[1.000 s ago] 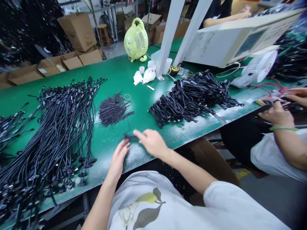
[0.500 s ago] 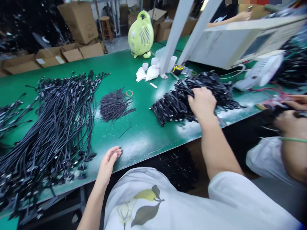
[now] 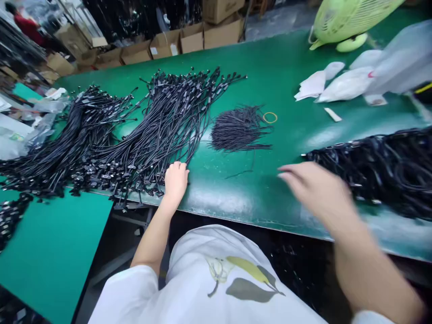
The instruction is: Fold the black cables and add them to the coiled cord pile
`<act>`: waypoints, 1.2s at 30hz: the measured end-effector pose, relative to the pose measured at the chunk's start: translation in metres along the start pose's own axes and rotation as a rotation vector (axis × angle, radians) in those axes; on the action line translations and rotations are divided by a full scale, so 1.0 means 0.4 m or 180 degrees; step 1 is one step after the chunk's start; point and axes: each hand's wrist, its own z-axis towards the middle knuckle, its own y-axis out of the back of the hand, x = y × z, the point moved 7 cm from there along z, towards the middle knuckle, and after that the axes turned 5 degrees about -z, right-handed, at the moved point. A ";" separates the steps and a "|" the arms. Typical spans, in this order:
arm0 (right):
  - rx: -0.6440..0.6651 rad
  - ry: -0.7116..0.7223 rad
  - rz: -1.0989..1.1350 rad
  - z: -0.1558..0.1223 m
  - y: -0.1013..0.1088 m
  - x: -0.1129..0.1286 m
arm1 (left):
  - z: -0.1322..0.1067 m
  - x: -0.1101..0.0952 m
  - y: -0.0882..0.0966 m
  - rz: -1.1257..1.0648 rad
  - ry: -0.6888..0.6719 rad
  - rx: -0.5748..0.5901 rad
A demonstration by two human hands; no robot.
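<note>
My left hand (image 3: 176, 181) rests at the near right corner of a spread pile of black cables (image 3: 168, 117), against their connector ends. Its fingers curl downward, and what lies beneath them is hidden. Blurred by motion, my right hand (image 3: 313, 189) hovers over the green table with thumb and fingers stretched out to the left, nothing visible in it. Just right of that hand lies a heap of folded black cables (image 3: 391, 171). Between the two hands, farther back, is a bunch of thin dark ties (image 3: 238, 130), with one loose tie (image 3: 239, 174) in front.
Another bundle of black cables (image 3: 81, 126) lies at the left. A yellow rubber band (image 3: 270, 118), white crumpled bags (image 3: 347, 85) and a light green fan (image 3: 351, 22) are farther back. Cardboard boxes (image 3: 165, 45) line the far table edge. A lower green surface (image 3: 57, 247) adjoins at left.
The view has swung left. My left hand has moved from bare table to the cable pile's near corner. My right hand has come off the folded cable heap and moved left.
</note>
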 end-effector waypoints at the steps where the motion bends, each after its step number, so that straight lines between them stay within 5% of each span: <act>1: -0.0093 -0.0087 0.0104 0.020 -0.029 0.024 | 0.002 0.000 -0.010 0.0069 -0.0033 0.0059; 5: 0.0347 0.0205 0.0024 0.129 -0.176 0.084 | -0.001 0.008 0.012 -0.0062 -0.0208 -0.0164; 7: 0.0283 0.0220 -0.0149 0.182 -0.200 0.067 | 0.003 0.029 0.059 -0.0126 -0.0197 -0.0525; 10: -0.0275 0.0006 -0.0203 0.237 -0.168 0.022 | 0.032 0.080 0.115 0.0141 -0.0061 -0.0868; 12: -0.0525 0.0000 -0.0052 0.257 -0.143 0.015 | 0.069 0.119 0.117 0.0370 0.0012 -0.0706; 16: -0.0293 0.0457 0.0165 0.276 -0.128 0.094 | 0.127 0.163 0.091 0.0284 -0.0078 -0.0335; 20: -0.0514 0.0850 0.0160 0.309 -0.084 0.246 | 0.095 0.103 0.155 -0.0479 -0.0558 -0.0778; 24: -0.0628 0.0889 -0.0270 0.437 -0.016 0.365 | -0.004 0.034 0.278 -0.1421 -0.0914 -0.0828; 28: -0.0694 0.0181 -0.0731 0.602 0.139 0.309 | -0.103 0.127 0.350 -0.1624 -0.0177 -0.0558; 32: -0.1169 0.0069 -0.0839 0.622 0.290 0.199 | -0.192 0.315 0.361 -0.1877 0.0810 -0.1125; 34: -0.1137 -0.0060 -0.0688 0.564 0.287 0.157 | -0.207 0.367 0.324 -0.3024 0.1084 -0.1229; 36: -0.0815 -0.0329 -0.0661 0.465 0.228 0.138 | -0.195 0.365 0.287 -0.4289 0.1123 -0.1400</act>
